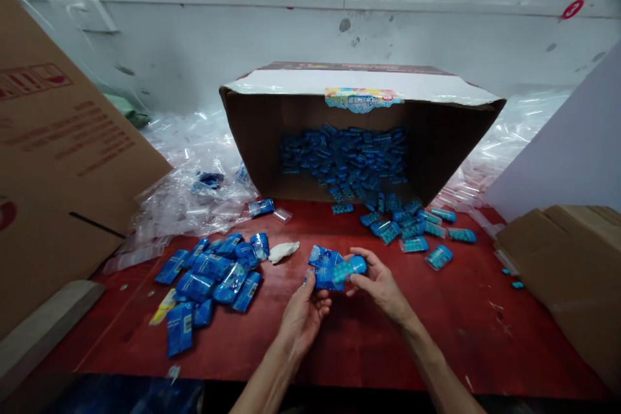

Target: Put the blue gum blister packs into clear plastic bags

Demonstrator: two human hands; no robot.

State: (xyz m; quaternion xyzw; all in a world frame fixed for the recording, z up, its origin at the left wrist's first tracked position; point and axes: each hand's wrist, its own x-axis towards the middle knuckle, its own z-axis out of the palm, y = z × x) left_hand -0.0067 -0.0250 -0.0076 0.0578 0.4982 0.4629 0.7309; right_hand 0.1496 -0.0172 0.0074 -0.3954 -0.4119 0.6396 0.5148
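Over the red tabletop [369, 330], my left hand [305, 312] pinches a blue printed packet [321, 257] at its lower left corner. My right hand [381, 284] has thumb and fingers closed around a small clear case with a blue end [358, 264]; teal round pieces show inside it. The case overlaps the packet's right side; whether it is partly inside cannot be made out. To the left lies a pile of blue packets [213, 268]. A crumpled white scrap [283, 251] is between that pile and my left hand.
A cardboard box [252, 142] lies on its side, with many blue cases [344, 155] spilling from it. Clear plastic sleeves [194, 200] heap at the left and behind. Large cardboard [63, 142] stands at left, a brown carton [563, 259] at right.
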